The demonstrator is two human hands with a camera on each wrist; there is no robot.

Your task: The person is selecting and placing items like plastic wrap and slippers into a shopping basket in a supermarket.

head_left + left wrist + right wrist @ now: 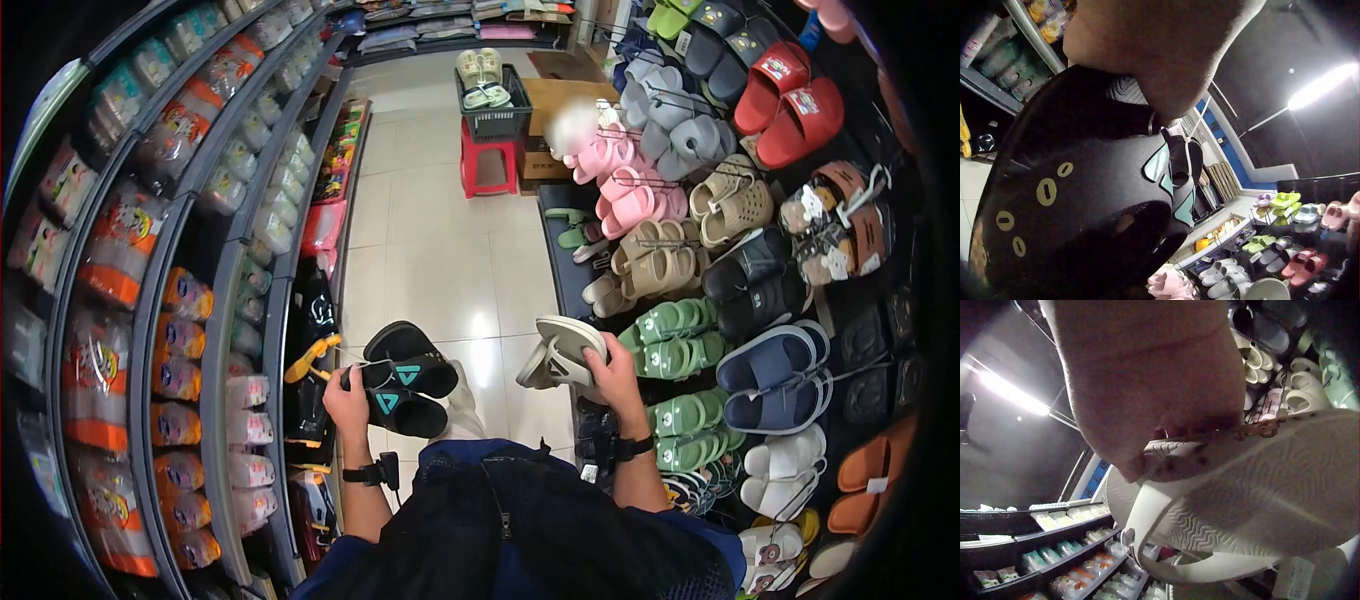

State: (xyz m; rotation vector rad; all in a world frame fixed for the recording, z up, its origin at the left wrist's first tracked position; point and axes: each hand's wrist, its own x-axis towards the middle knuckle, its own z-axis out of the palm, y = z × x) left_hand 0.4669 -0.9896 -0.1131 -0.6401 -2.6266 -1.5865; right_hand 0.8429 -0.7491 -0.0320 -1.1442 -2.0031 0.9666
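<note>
My left hand (347,408) grips a pair of black slippers (425,372) with teal triangle logos on the straps, held together by a thin white tie. In the left wrist view, the fingers reach over the edge of the near slipper (1085,187), which has yellowish oval marks on its side. On the other side, my right hand (615,375) holds a pair of beige sandals (560,358), tilted up. Up close, the right wrist view shows a sandal's wavy-patterned footbed (1260,481) and a heel strap (1147,512) with a round rivet; the fingertips are partly hidden.
Shelves of packaged goods (110,250) line the left. On the right stands a rack of footwear, including green slides (680,335) and red slides (790,105). Ahead, a dark basket (497,120) with shoes sits on a red stool (487,165) beside cardboard boxes (560,100). A tiled aisle (430,220) runs between.
</note>
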